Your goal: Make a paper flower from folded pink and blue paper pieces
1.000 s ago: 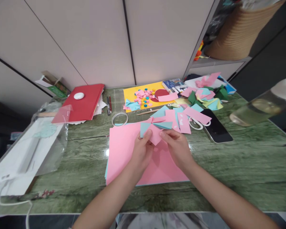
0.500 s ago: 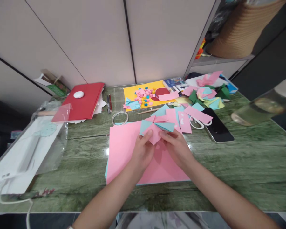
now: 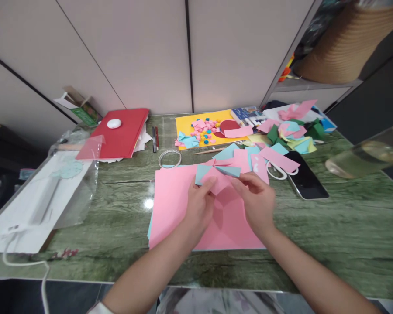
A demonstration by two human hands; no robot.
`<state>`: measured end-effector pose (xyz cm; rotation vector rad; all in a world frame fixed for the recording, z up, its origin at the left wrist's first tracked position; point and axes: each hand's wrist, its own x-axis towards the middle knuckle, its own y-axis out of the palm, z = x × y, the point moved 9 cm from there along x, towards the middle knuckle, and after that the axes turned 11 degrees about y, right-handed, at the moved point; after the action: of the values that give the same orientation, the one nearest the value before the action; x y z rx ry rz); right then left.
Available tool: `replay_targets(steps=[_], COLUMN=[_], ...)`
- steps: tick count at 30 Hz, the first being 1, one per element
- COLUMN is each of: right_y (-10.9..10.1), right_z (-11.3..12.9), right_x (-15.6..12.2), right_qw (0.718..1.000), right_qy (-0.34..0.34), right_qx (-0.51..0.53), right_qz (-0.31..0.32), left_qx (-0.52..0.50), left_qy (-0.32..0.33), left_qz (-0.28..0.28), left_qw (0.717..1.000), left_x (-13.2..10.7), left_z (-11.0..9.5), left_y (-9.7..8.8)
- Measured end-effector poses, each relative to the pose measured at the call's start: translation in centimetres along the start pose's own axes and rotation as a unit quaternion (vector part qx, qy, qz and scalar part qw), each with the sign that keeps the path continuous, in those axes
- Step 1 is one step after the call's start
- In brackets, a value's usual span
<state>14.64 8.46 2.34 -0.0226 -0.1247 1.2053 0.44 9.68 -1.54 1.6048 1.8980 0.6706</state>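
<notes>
While left hand [image 3: 199, 207] pinches folded pink-and-blue paper [image 3: 220, 179] at lower left, right hand [image 3: 260, 205] sits by its right edge; cannot tell whether that grip holds. Paper above pink sheets [image 3: 172, 205], long axis left-right, left hand nearer middle.

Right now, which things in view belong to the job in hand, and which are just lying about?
Job in hand:
folded pink-and-blue paper, held by the left hand, right hand at its edge
pink sheet beneath, probably
white-handled scissors, probably, though not in use

Lying about, it seems:
phone
clear container
red folder, white oval object on top
</notes>
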Motion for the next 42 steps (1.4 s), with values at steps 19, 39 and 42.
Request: replay_targets(steps=[19, 39, 42], right_y=[-0.6, 0.7, 0.5], right_z=[3.2, 5.7, 5.5], right_x=[-2.4, -5.1, -4.6], right_qw=[0.948, 0.861, 0.885], right_qy=[-0.242, -0.42, -0.383], right_qx=[-0.168, -0.271, -0.243], right_qz=[-0.124, -0.099, -0.099], left_qx=[0.103, 0.188, 0.198], left_qy=[0.034, 0.099, 0.102], left_qz=[-0.078, -0.072, -0.076], left_qw=[0.991, 0.975, 0.972], left_x=[-1.7, -1.9, -1.8], left_z=[-0.4, -2.6, -2.7], left_y=[-1.4, -0.6, -0.7])
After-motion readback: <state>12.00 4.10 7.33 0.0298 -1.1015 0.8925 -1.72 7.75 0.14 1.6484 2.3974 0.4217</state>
